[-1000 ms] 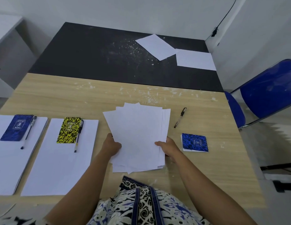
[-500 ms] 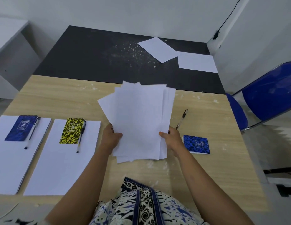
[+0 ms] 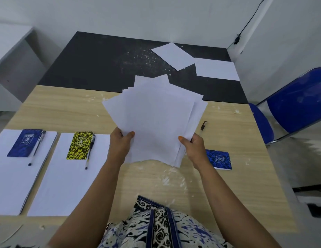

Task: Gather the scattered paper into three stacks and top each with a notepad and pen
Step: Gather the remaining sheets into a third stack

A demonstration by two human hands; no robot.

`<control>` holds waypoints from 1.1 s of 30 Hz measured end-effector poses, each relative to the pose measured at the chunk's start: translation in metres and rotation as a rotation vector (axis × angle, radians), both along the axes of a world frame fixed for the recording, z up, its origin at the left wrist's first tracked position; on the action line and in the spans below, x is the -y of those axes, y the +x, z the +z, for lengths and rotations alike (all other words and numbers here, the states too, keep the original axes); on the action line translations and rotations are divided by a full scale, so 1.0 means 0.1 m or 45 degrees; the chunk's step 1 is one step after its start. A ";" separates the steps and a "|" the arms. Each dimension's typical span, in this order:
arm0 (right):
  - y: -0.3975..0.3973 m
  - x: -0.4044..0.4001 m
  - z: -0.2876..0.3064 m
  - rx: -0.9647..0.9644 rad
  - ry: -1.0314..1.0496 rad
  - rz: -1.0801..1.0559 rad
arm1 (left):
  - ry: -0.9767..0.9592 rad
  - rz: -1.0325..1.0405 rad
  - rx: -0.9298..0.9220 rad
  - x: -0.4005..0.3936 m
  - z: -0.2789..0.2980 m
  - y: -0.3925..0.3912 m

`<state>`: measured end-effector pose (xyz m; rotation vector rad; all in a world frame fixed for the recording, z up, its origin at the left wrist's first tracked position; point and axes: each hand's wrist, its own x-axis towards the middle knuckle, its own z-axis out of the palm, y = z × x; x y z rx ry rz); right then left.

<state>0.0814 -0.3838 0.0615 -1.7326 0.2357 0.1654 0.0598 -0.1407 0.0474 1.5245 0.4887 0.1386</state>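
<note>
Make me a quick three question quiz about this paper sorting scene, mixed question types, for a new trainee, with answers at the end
1. True or false: both hands grip the fanned bundle of paper.
2. Which notepad has no stack under it yet? A) yellow notepad B) blue notepad on the far-left stack C) blue notepad by the right hand
3. How many loose sheets lie on the black table?

Key: 1. True: left hand and right hand hold its lower corners. 2. C. 3. Two: the angled sheet and the sheet beside it.
</note>
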 end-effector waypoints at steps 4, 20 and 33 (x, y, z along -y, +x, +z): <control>0.02 0.03 0.11 0.067 0.085 -0.027 | -0.051 0.062 0.118 -0.02 0.11 0.03; -0.03 -0.07 0.29 0.133 0.234 0.034 | -0.037 -0.042 0.325 0.09 0.40 0.06; -0.04 -0.10 0.39 0.198 0.332 0.077 | 0.055 -0.156 0.411 0.08 0.51 0.06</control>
